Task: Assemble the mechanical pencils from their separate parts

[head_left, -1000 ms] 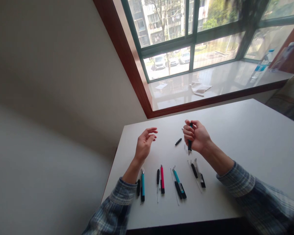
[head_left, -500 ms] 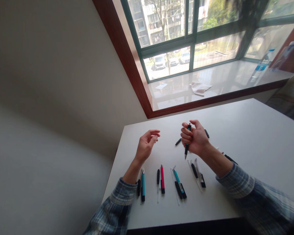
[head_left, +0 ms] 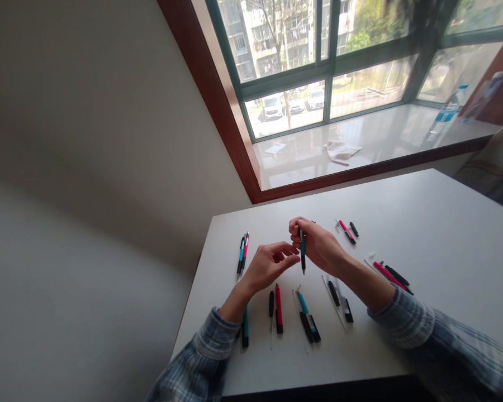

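Note:
My right hand [head_left: 321, 244] is closed around a teal-and-black click pen [head_left: 302, 248], its tip pointing down and the thumb near its top end. Close by on the left, my left hand [head_left: 269, 266] reaches toward the pen, thumb and fingers apart; I cannot tell whether the fingertips touch it. A teal pen [head_left: 240, 255] and a red pen [head_left: 245, 251] lie side by side beyond my left wrist. Nearer me are sets of pen parts: a red barrel [head_left: 279, 310], a teal barrel [head_left: 303, 304] and a white barrel [head_left: 341, 293], with black grips and thin refills beside them.
Farther right on the white table [head_left: 402, 218] lie red pen parts [head_left: 346, 230] with a black grip [head_left: 354, 229], and another red barrel [head_left: 385, 272] near my right sleeve. Behind the table is a window ledge with a cloth [head_left: 341, 152] and plastic bottles [head_left: 446, 114].
My right hand has moved left with the pen, which now points almost straight down. My left hand has moved right and slightly toward me, closer to the pen, uncovering the two pens on the left.

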`<state>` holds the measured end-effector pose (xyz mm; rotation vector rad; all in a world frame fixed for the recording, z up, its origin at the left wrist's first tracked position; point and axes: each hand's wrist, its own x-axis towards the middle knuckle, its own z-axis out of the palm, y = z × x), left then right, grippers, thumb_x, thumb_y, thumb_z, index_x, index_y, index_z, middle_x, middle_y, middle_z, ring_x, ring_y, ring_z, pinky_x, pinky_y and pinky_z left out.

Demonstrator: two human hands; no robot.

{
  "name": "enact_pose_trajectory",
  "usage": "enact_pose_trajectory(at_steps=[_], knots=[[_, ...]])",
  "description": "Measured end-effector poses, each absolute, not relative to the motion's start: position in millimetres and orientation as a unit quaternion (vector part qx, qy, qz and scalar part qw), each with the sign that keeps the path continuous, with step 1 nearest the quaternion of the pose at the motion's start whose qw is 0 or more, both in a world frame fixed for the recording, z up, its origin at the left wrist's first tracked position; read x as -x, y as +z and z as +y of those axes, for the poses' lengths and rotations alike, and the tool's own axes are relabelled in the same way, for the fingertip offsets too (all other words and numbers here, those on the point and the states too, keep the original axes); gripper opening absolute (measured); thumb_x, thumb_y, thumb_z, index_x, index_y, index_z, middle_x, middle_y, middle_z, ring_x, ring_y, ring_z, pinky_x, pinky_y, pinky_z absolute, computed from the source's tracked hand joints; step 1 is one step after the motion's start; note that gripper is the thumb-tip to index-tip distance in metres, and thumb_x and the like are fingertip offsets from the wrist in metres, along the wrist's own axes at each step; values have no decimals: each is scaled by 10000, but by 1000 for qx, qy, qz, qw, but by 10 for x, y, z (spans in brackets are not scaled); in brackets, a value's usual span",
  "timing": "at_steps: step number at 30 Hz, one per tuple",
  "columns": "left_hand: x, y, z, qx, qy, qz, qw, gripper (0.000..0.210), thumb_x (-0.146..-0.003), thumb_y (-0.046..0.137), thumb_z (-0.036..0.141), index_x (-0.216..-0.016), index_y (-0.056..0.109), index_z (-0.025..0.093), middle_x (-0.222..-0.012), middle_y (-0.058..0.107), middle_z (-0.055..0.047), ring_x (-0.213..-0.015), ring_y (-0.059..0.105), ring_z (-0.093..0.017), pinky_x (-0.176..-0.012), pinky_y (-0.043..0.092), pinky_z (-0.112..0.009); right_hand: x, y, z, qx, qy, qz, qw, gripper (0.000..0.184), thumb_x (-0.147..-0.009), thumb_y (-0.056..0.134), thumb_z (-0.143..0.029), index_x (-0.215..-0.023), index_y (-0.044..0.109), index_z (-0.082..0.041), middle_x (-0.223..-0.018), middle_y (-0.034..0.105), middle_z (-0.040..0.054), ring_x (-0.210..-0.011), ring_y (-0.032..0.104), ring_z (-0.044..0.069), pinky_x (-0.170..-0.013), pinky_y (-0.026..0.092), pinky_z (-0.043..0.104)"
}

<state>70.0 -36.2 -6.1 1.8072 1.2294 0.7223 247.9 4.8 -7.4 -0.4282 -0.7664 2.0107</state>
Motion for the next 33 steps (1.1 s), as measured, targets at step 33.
enact_pose_trajectory(at_steps=[33], knots=[[-195,50,-265,-664,-13,744,77,136,-896,550,313,-948,666,264,-882,732,-55,-780,662,-245,-694,421,-324,-2649,-181,175,431,338,-705,451,233,-929,589,-233,-1058,779,-270,-1110,744,61,-1017,667,238,-889,537,421]])
